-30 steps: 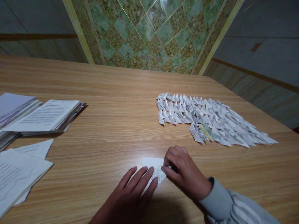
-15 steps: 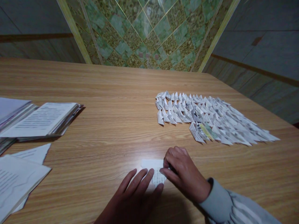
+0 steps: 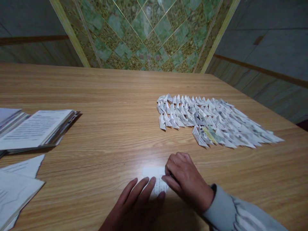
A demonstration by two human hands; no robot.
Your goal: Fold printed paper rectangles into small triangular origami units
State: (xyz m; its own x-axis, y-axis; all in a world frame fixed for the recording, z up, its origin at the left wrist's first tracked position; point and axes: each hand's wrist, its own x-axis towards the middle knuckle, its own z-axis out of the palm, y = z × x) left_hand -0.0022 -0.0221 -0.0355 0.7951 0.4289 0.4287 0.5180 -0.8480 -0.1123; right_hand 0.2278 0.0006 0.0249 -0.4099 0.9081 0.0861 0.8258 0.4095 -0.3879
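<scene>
A small folded piece of printed paper [image 3: 160,185] lies flat on the wooden table in front of me. My left hand [image 3: 139,195] rests over its lower left part, fingers stretched out and fingertips touching the paper. Curled at the paper's right edge, my right hand [image 3: 184,179] has thumb and forefinger closed on it. My fingers cover part of the sheet, so its full outline is hidden. Beyond my right hand stand rows of small folded paper pieces with pointed tips [image 3: 199,118], many with print on them.
A stack of printed sheets [image 3: 40,126] lies at the left of the wooden table [image 3: 108,93], with loose sheets [image 3: 19,192] nearer to me. A wall with green diamond-shaped tiles [image 3: 149,35] rises behind the table's far edge.
The view has shifted slightly, so most of the table's contents sit a little further left. Both hands keep nearly the same pose on the folded paper.
</scene>
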